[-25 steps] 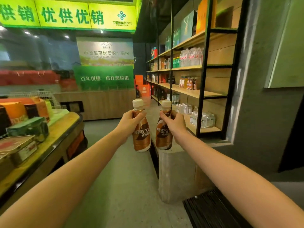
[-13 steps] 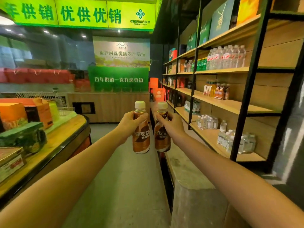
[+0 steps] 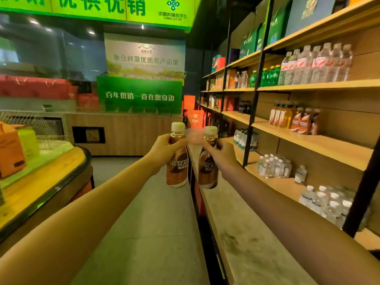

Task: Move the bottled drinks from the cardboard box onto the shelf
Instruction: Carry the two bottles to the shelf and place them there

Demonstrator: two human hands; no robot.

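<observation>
I hold two brown Nescafe coffee bottles with cream caps upright in front of me over the aisle. My left hand (image 3: pixel 162 150) grips the left bottle (image 3: pixel 177 169) around its upper part. My right hand (image 3: pixel 223 156) grips the right bottle (image 3: pixel 208 171) near its neck. The wooden shelf unit (image 3: pixel 320 140) with black uprights runs along the right; its middle shelf carries a few matching coffee bottles (image 3: pixel 304 121) beside yellow drink bottles. The cardboard box is out of sight.
Water bottles (image 3: pixel 273 166) stand on the lowest shelf and more water and green bottles (image 3: pixel 316 64) on the upper one. A concrete ledge (image 3: pixel 242 233) runs below the shelves. A display counter (image 3: pixel 41 182) with boxes is at left. The aisle floor (image 3: pixel 148 223) lies between.
I have walked forward along the aisle, so the shelves are closer and fill more of the right side. Both hands still carry their bottles side by side.
</observation>
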